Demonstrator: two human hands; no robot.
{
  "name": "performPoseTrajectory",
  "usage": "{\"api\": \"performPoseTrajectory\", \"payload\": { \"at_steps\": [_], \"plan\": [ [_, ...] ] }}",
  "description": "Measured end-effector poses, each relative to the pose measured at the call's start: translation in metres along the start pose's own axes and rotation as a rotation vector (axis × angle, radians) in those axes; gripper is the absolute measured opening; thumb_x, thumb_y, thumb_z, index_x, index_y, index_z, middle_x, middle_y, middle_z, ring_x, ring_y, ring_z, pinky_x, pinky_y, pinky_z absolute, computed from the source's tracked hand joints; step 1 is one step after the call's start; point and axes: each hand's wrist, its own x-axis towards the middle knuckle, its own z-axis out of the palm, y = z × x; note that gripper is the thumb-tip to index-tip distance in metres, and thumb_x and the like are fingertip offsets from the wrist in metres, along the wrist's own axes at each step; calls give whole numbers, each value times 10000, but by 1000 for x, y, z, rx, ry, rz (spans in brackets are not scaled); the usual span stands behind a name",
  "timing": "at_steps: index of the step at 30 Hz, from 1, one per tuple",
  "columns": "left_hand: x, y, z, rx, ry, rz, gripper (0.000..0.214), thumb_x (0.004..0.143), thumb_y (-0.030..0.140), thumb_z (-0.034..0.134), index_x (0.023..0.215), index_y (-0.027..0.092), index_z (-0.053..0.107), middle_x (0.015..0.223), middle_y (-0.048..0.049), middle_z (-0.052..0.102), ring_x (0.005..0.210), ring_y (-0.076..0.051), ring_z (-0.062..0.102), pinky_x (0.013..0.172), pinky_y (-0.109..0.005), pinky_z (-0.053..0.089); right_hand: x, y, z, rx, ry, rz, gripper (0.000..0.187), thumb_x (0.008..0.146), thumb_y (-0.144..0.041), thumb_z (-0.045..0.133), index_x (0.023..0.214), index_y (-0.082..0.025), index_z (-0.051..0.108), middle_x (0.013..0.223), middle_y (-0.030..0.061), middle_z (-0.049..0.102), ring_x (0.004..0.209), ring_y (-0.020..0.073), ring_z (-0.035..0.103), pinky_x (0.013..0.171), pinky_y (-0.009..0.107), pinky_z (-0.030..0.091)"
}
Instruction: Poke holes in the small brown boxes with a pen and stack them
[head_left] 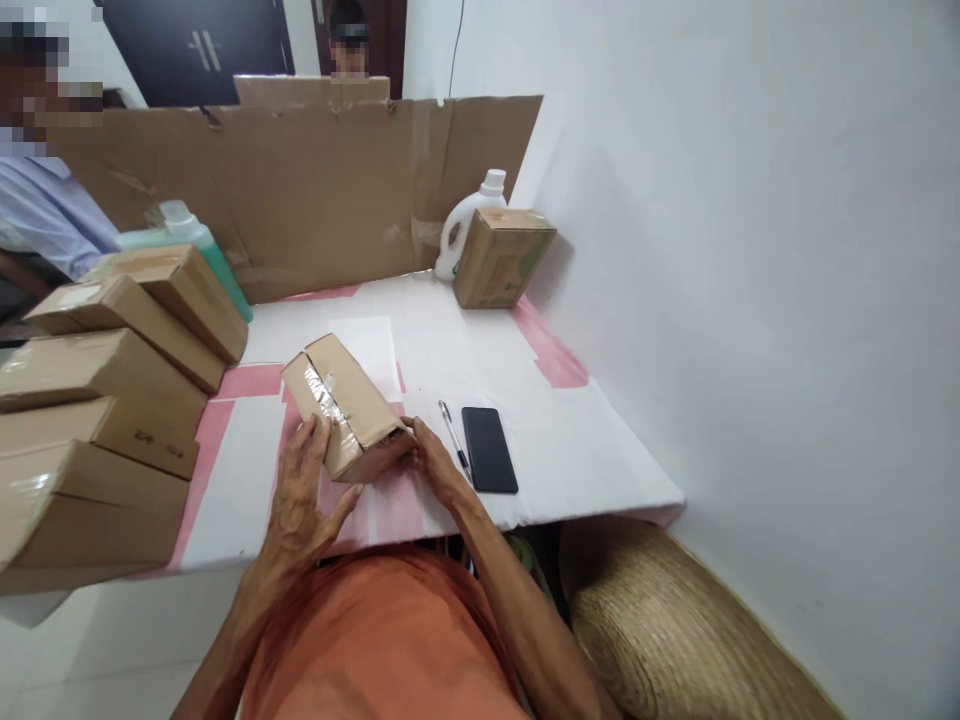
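A small cardboard box (358,395) with clear tape along its top seam is at the front of the table, turned at an angle. My left hand (300,495) holds its near left corner, fingers on the side and thumb by the front face. At the box's right end, my right hand (431,458) grips the edge with bent fingers, partly hidden behind the box. Whether the box rests fully on the table or is slightly lifted, I cannot tell. Just right of my right hand lie a pen (454,440) and a black phone (490,450).
Several cardboard boxes (142,350) line the table's left side, near a green liquid bottle (225,275). A white jug (457,225) and another box (506,260) stand at the back right. A cardboard partition (300,190) crosses behind; two people are beyond. A woven hat (660,620) is below right.
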Motion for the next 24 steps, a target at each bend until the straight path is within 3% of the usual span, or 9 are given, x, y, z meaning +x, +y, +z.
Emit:
{"api": "performPoseTrajectory", "payload": {
  "at_steps": [3, 6, 11, 15, 18, 20, 22, 24],
  "plan": [
    [8, 0, -3, -9, 38, 3, 937, 952, 425, 728, 1719, 249, 218, 1637, -209, 443, 1532, -372, 432, 1223, -568, 429, -7, -7, -1, 29, -14, -7, 648, 899, -765, 612, 1246, -221, 669, 1006, 55, 721, 763, 174, 633, 668, 284, 523],
    [17, 5, -15, -2, 91, -11, 865, 940, 461, 737, 1676, 240, 339, 1574, -203, 502, 1469, -374, 487, 1209, -567, 436, -17, -26, 1, 31, -38, -78, 555, 936, -712, 600, 1191, -227, 690, 974, 46, 689, 777, 178, 612, 658, 279, 501],
    [26, 15, -43, -99, 187, -147, 655, 956, 545, 685, 1512, 220, 564, 1395, -152, 632, 1311, -340, 583, 1148, -526, 475, -32, -69, 8, -4, -31, -239, 498, 981, -721, 549, 1010, -230, 625, 786, -5, 610, 647, 154, 569, 557, 263, 441],
    [22, 15, -49, -251, 209, -305, 551, 957, 554, 672, 1393, 218, 651, 1253, -100, 679, 1101, -266, 657, 976, -414, 561, -44, -88, 18, -234, -75, -247, 449, 972, -688, 611, 940, -247, 534, 675, -39, 614, 554, 143, 560, 517, 256, 412],
    [19, 9, -48, -332, 230, -428, 599, 929, 617, 658, 1373, 215, 659, 1260, -98, 674, 1090, -269, 657, 986, -427, 551, -42, -91, 24, -452, 34, -313, 497, 929, -682, 667, 1104, -220, 607, 962, 56, 710, 810, 195, 659, 674, 310, 517],
    [17, 2, -47, -373, 229, -495, 607, 917, 647, 636, 1348, 222, 670, 1286, -98, 676, 1124, -287, 651, 1031, -455, 526, -34, -91, 27, -503, 109, -362, 712, 891, -707, 688, 1381, -208, 557, 1309, 150, 660, 1101, 259, 663, 845, 375, 563],
    [17, -4, -45, -385, 226, -530, 583, 912, 654, 615, 1303, 228, 687, 1295, -96, 683, 1174, -308, 637, 1087, -478, 485, -25, -92, 31, -470, 58, -377, 819, 929, -729, 614, 1551, -225, 445, 1554, 184, 522, 1356, 299, 572, 1040, 448, 532],
    [17, -7, -41, -422, 235, -537, 561, 922, 633, 600, 1299, 224, 676, 1292, -95, 692, 1214, -316, 627, 1109, -473, 465, -19, -92, 38, -453, -48, -380, 718, 1014, -719, 475, 1550, -241, 478, 1612, 157, 496, 1476, 295, 484, 1188, 487, 434]
  ]
}}
